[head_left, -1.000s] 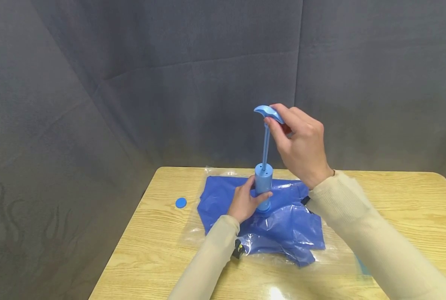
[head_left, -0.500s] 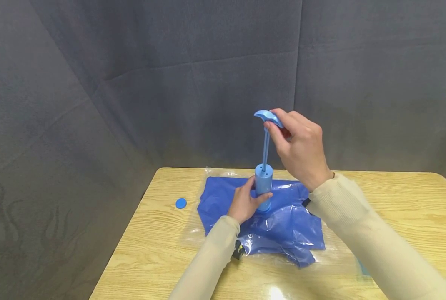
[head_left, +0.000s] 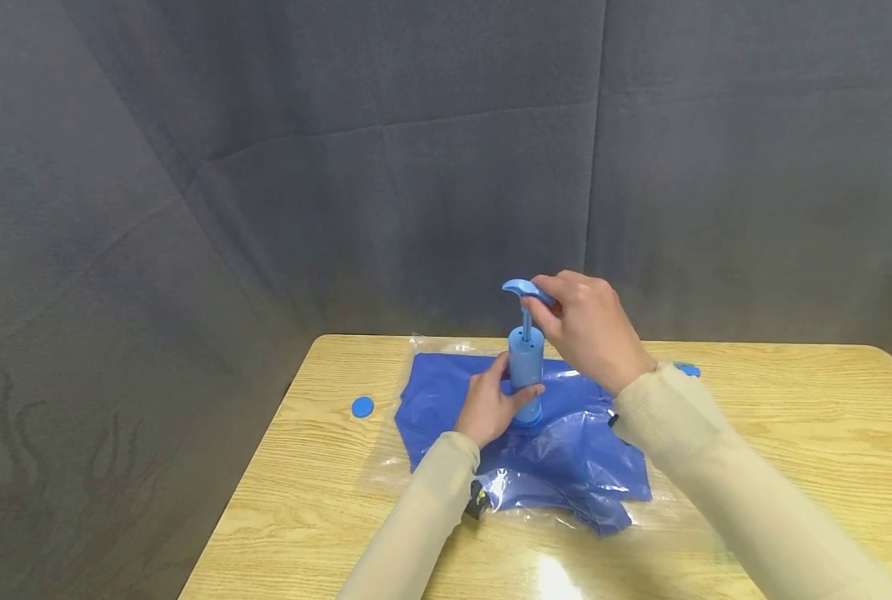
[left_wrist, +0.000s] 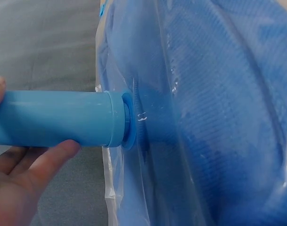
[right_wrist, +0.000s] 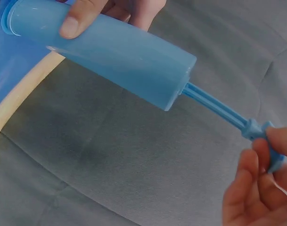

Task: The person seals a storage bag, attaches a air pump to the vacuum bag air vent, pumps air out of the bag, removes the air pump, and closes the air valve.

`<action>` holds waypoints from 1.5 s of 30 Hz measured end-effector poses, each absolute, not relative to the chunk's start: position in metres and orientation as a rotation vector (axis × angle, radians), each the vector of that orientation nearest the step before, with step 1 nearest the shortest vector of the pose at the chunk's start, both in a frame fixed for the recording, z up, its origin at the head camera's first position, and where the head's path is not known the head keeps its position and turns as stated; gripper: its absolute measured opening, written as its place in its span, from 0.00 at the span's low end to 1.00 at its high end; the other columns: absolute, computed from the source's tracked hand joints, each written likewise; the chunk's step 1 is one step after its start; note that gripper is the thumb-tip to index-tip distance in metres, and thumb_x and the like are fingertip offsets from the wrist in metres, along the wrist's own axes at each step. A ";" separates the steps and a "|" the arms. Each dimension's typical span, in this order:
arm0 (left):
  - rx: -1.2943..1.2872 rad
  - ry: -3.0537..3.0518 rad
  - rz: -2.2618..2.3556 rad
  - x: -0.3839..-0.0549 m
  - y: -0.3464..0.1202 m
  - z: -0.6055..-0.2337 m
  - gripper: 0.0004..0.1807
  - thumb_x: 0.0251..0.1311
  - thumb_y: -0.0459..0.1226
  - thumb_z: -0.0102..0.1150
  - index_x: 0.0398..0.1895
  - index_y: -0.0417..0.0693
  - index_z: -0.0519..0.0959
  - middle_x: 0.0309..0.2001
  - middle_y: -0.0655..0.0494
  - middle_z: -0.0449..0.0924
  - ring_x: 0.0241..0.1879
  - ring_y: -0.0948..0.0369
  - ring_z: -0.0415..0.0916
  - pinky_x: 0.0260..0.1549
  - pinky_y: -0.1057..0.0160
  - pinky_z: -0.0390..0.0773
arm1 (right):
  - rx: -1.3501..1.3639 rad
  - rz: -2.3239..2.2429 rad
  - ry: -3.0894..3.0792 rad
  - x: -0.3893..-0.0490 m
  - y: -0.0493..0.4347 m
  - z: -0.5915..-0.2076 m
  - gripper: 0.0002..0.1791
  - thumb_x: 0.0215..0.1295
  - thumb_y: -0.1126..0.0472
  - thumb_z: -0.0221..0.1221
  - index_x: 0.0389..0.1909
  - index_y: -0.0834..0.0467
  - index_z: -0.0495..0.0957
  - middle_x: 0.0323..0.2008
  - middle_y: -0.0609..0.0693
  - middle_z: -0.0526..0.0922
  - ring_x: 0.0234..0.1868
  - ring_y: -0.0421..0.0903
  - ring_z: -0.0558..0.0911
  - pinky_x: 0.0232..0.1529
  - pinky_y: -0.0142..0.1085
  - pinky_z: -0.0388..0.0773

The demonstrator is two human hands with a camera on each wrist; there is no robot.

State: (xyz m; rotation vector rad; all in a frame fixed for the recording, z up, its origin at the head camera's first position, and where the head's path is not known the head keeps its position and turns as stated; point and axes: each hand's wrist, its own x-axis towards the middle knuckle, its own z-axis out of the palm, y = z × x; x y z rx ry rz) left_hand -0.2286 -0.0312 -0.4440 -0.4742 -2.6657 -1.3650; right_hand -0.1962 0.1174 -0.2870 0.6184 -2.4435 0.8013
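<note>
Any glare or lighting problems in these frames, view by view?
Head view: bright glare patch on the wooden table near the picture's bottom edge, smaller glints on the clear plastic bag; left wrist view: small white highlights on the bag near the pump barrel; right wrist view: dull light, no strong glare on the pump barrel.

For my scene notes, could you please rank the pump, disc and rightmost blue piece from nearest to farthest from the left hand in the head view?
1. Pump: held in the left hand.
2. Disc: left, on the table.
3. Blue piece: right, near the table's far edge.
</note>
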 end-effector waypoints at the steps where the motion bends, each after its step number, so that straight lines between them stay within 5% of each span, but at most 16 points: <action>1: -0.471 -2.666 -1.372 -0.229 -0.031 -0.444 0.32 0.58 0.54 0.64 0.62 0.53 0.70 0.53 0.50 0.83 0.55 0.55 0.80 0.54 0.53 0.79 | 0.615 0.802 -2.472 -0.196 0.118 -0.288 0.09 0.65 0.62 0.61 0.41 0.63 0.83 0.23 0.51 0.77 0.23 0.46 0.73 0.25 0.35 0.70; 23: -0.487 -2.647 -1.344 -0.228 -0.030 -0.448 0.30 0.58 0.50 0.65 0.62 0.54 0.70 0.54 0.50 0.82 0.55 0.56 0.79 0.53 0.54 0.79 | 0.583 0.747 -2.763 -0.205 0.120 -0.311 0.11 0.64 0.62 0.61 0.43 0.65 0.83 0.30 0.54 0.86 0.26 0.45 0.80 0.30 0.39 0.79; 45: -0.487 -2.642 -1.370 -0.229 -0.028 -0.447 0.30 0.58 0.48 0.66 0.63 0.54 0.70 0.54 0.50 0.82 0.55 0.55 0.80 0.53 0.53 0.79 | 0.595 0.670 -2.728 -0.203 0.119 -0.310 0.06 0.63 0.62 0.62 0.35 0.62 0.81 0.23 0.50 0.79 0.24 0.44 0.76 0.28 0.36 0.75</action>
